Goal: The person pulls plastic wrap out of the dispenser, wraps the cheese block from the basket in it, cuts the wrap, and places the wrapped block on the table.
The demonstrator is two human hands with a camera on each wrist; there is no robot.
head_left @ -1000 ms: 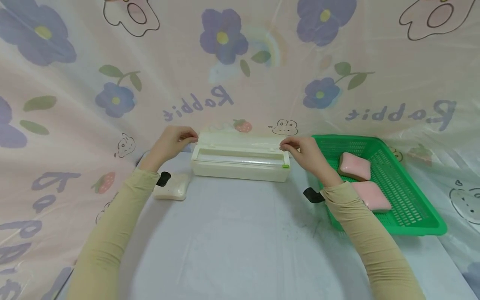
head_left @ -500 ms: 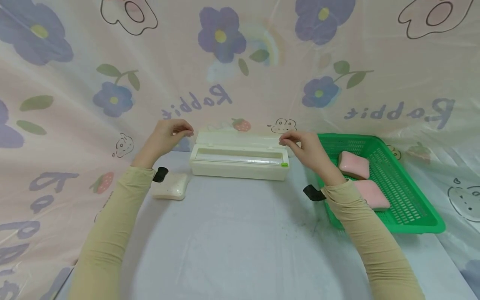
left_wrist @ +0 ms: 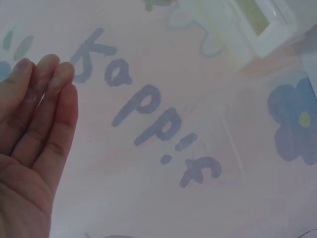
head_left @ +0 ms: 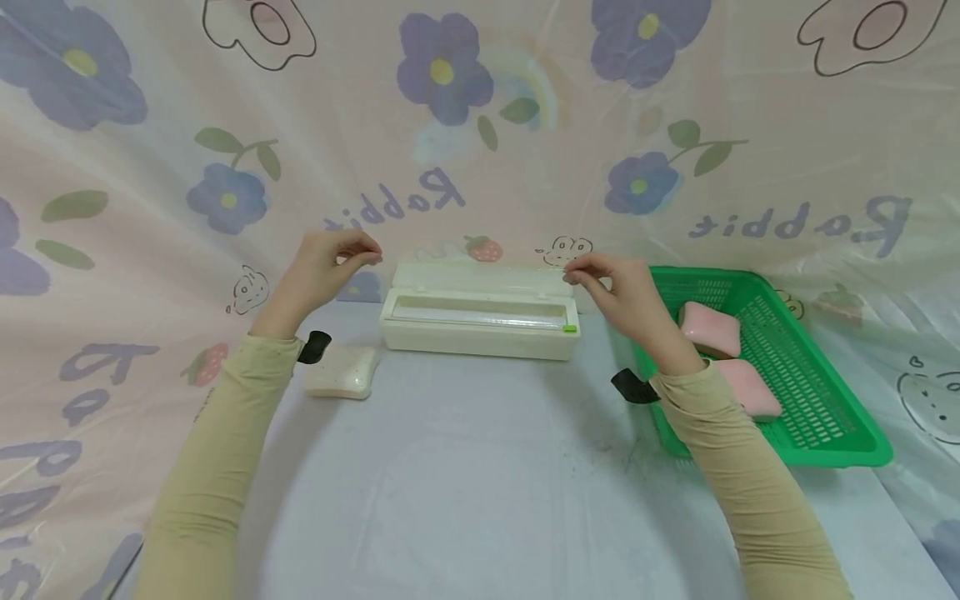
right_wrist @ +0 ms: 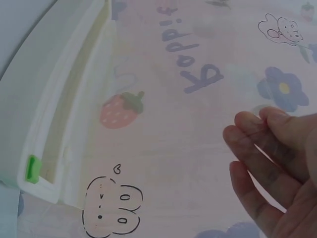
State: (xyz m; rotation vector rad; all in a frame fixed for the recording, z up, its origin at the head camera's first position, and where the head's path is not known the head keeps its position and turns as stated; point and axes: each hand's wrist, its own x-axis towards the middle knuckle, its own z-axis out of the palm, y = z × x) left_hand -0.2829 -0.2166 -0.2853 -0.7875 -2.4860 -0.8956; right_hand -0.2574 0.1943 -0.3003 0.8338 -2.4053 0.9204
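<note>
Left hand (head_left: 324,267): We see it above and just left of the box, fingers loosely bent, fingertip gap narrow; we see nothing held.
Right hand (head_left: 622,292): We note loosely bent fingers and a narrow gap, again with nothing visible in it; the right wrist view shows the fingertips apart from the lid.
White box (head_left: 480,343): We find it on the table (head_left: 465,483), between the two grips and lower than both.
Lid (head_left: 480,278): Tipped back along the box's far edge, nearer the right grip.
Green tab (head_left: 570,328): On the box's right end, below the right grip.
White bar (head_left: 343,372): On the table, below the left grip.
Green basket (head_left: 836,457): Right of the right grip; we count two pink bars (head_left: 712,328) inside, one partly behind the sleeve (head_left: 738,467).
</note>
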